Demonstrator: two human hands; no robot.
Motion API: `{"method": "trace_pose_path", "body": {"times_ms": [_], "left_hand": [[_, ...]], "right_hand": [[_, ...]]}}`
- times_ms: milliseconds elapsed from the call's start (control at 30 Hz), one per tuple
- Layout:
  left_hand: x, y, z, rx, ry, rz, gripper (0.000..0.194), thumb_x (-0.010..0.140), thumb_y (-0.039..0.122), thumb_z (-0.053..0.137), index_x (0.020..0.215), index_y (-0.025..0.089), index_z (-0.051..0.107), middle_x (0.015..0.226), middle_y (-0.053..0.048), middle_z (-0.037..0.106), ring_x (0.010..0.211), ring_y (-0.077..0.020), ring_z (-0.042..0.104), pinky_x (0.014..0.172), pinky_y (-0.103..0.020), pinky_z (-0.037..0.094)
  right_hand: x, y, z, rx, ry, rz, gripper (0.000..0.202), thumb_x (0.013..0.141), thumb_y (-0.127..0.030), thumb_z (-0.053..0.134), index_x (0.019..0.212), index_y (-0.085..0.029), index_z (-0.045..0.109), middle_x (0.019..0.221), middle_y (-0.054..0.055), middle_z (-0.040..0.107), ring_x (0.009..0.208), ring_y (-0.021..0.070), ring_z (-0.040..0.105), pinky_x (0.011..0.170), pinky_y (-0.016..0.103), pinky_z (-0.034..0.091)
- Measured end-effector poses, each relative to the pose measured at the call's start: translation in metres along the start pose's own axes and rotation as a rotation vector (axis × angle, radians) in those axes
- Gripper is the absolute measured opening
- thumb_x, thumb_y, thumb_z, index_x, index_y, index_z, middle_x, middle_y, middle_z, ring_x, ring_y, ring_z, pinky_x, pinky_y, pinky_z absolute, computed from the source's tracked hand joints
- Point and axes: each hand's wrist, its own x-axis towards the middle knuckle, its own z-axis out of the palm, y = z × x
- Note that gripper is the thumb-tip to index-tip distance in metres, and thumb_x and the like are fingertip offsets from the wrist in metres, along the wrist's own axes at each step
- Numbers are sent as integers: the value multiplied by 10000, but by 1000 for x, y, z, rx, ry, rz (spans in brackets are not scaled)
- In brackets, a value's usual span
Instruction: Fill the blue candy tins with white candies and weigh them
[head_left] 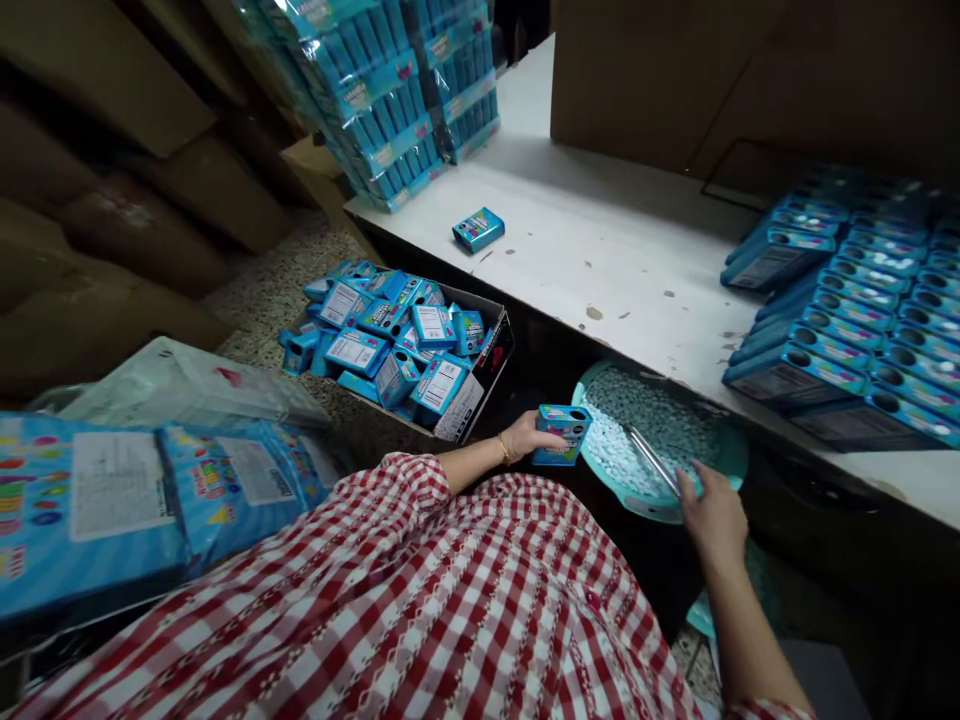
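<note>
Near the middle, my left hand [523, 438] is closed round a small blue box [561, 436], which stands upright with a dark round hole in its top. To its right a round teal basin [652, 507] holds many small pale pieces. A shiny metal tool [651, 460] slants over the pieces, its lower end at the fingers of my right hand [712, 505]. Those fingers are closed on it. To the left of my left hand, an open carton [491, 352] is heaped with similar blue boxes.
A white table [600, 240] runs behind the basin, with one blue box [478, 230] lying on it. Rows of blue boxes [832, 320] stand at its right. Wrapped stacks [390, 110] rise at the back left. Large printed blue packs [97, 500] lie at the left.
</note>
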Motion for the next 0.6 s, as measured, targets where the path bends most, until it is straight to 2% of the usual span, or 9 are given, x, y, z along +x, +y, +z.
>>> {"method": "trace_pose_path", "body": {"times_ms": [100, 200, 333, 433, 600], "left_hand": [[-11, 6, -2, 22, -54, -47, 516, 491, 289, 825, 944, 106, 660, 886, -92, 700, 793, -212, 653, 810, -385, 496], [-20, 10, 0, 187, -148, 3, 524, 529, 283, 809, 989, 95, 643, 909, -93, 696, 817, -199, 645, 832, -356, 483], [-26, 21, -5, 301, -162, 70, 607, 580, 281, 779, 1124, 99, 580, 1002, -110, 677, 881, -196, 635, 862, -343, 469], [-29, 30, -13, 383, -115, 87, 618, 593, 300, 767, 1148, 108, 574, 1029, -112, 669, 899, -199, 631, 867, -335, 467], [-35, 37, -16, 490, -47, 109, 588, 639, 340, 722, 1158, 106, 576, 972, -99, 681, 818, -169, 632, 782, -284, 491]], "right_hand": [[10, 30, 11, -398, -160, -35, 451, 881, -354, 380, 1132, -70, 624, 1051, 203, 634, 913, 320, 589, 744, 435, 450], [9, 32, 24, -513, -239, -77, 392, 896, -306, 361, 1071, -122, 660, 979, 143, 664, 852, 278, 601, 695, 371, 431], [7, 28, 31, -497, -242, -126, 365, 896, -318, 371, 966, -142, 683, 929, 110, 680, 829, 252, 611, 706, 343, 426], [7, 31, 28, -418, -247, -93, 385, 897, -282, 329, 941, -131, 680, 906, 121, 692, 810, 244, 631, 694, 332, 445], [2, 53, 13, -308, -195, -17, 400, 868, -319, 329, 1015, -187, 676, 996, 121, 690, 753, 258, 660, 605, 335, 480]]}}
